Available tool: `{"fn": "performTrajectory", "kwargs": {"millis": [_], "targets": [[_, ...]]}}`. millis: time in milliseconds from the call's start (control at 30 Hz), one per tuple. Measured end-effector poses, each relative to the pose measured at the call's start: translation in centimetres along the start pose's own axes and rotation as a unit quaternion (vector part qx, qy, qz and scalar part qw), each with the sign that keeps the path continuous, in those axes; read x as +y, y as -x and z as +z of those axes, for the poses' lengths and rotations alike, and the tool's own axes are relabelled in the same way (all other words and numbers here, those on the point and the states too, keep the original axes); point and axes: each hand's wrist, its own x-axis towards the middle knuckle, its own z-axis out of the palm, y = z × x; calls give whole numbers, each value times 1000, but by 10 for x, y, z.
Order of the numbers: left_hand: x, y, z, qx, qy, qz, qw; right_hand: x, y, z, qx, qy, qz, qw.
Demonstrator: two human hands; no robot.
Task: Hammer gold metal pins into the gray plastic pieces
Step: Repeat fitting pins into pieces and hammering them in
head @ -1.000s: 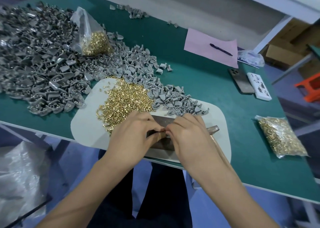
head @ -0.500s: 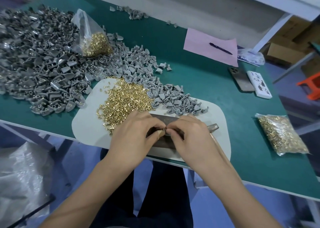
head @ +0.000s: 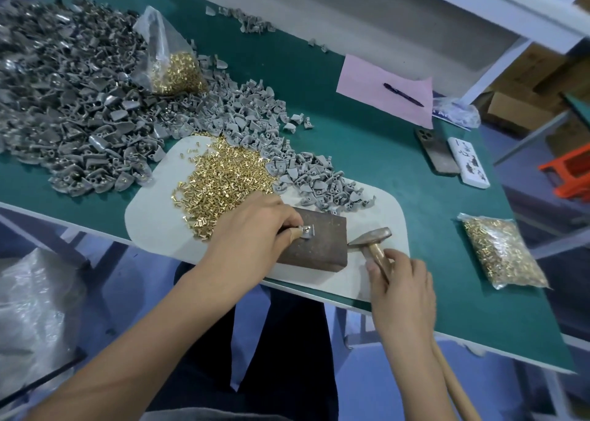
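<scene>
1. One hammer (head: 370,239), just right of the block (head: 314,245).
2. One block.
3. One white mat (head: 153,216) under the block.
4. Two bags of pins: (head: 177,69) far left of the block, (head: 501,251) right of it.
5. One pen (head: 403,94), one pink sheet (head: 367,82), one phone (head: 435,152), beyond the block.
6. Gray pieces (head: 79,110) and loose pins (head: 223,177): too many to count.

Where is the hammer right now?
In the head view, the hammer lies low on the right side of the white mat, its head beside the brown block, with the right hand gripping its wooden handle.
</scene>
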Motion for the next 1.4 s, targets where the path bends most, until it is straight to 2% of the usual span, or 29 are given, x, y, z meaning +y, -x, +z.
{"fn": "performTrajectory", "kwargs": {"millis": [133,267,333,467,600,733,900,967,1067,1100,1167,1233,1267,1333,1400], "targets": [[-2,-5,0,-3,5,1,1000,1,-11,-12,-15,-7,-12,1000],[-5,-8,-3,-4,8,6,1000,-13,-10,-35,-18,-214,-89,973],[-6,-11,-4,-4,7,14,1000,-23,-4,-42,-50,-239,-136,960],[-10,-13,-8,-19,-8,37,999,-43,2,-42,-96,-157,-192,964],[-11,-15,-8,-28,-10,42,999,-50,-5,-50,-58,-79,-213,972],[-11,-17,-8,-32,-8,42,999,-57,-7,-55,16,-172,-207,963],[-11,-18,-11,-19,-58,73,996,-68,0,-49,-51,-48,-213,974],[-10,-19,-12,-18,-63,76,995,-63,-6,-53,-21,-38,-214,976],[-10,-19,-12,-23,-54,72,996,-63,-4,-56,44,-109,-206,971],[-10,-19,-12,-24,-54,68,996,-67,-2,-54,39,-101,-213,971],[-9,-18,-14,-27,-62,64,996,-72,2,-51,-21,-47,-226,973],[-7,-18,-15,-30,-70,66,995,-66,-3,-52,-14,6,-248,969],[-6,-18,-15,-33,-73,66,995,-64,-7,-54,7,0,-242,970],[-6,-18,-17,-42,-73,63,994,-63,-7,-54,43,-83,-212,973],[-7,-19,-16,-43,-79,58,994,-68,-2,-48,27,-87,-224,970]]}}
